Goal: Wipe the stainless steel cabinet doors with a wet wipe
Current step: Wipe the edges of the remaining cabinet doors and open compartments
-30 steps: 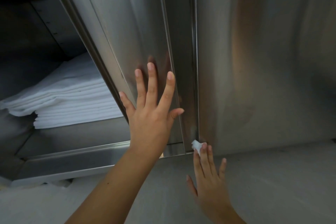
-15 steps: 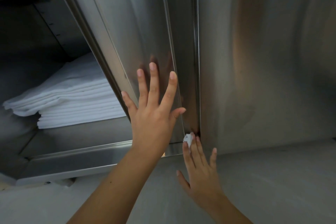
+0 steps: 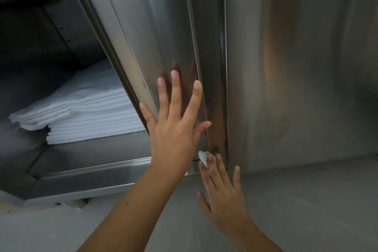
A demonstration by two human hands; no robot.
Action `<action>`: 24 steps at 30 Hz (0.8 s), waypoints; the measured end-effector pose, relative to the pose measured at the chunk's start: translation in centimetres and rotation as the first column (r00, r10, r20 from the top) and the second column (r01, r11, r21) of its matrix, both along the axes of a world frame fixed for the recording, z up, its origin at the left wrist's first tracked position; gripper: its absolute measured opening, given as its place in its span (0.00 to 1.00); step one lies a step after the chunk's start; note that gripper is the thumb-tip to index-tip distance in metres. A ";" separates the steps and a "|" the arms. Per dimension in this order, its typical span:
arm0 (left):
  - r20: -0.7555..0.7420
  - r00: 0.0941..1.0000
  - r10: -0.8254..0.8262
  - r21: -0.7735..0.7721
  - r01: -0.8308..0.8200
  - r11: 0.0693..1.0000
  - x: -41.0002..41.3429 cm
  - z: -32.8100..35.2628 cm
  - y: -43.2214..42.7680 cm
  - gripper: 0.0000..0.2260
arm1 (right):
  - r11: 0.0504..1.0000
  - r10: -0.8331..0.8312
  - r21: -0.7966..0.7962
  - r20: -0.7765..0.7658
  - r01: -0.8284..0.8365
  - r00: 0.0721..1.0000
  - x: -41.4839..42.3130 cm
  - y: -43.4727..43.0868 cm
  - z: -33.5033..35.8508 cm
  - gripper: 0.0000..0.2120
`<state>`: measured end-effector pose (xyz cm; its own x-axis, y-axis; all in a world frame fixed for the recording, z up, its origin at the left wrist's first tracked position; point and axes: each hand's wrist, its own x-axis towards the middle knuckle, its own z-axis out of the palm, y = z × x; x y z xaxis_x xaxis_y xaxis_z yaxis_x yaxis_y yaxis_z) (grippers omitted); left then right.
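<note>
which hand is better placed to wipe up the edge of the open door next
Right. The right hand presses the wet wipe against the bottom corner of the open door. The left hand lies flat on that door, probably steadying it, and has no wipe.

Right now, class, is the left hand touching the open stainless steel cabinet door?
Touching. The head view shows the left hand spread flat on the open stainless steel cabinet door, fingertips meeting their reflections.
</note>
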<state>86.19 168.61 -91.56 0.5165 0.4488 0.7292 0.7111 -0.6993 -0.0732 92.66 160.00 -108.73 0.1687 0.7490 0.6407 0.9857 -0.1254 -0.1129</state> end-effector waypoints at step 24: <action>-0.001 1.000 0.008 0.002 -0.008 1.000 0.0 -0.2 0.1 0.34 | 0.954 -0.180 -0.257 -0.067 0.158 0.981 -0.5 -0.1 0.5 0.30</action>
<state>86.19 168.68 -91.72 0.5138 0.4517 0.7294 0.7165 -0.6935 -0.0753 92.14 159.91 -108.25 0.3543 0.8384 0.4143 0.9350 -0.3246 -0.1427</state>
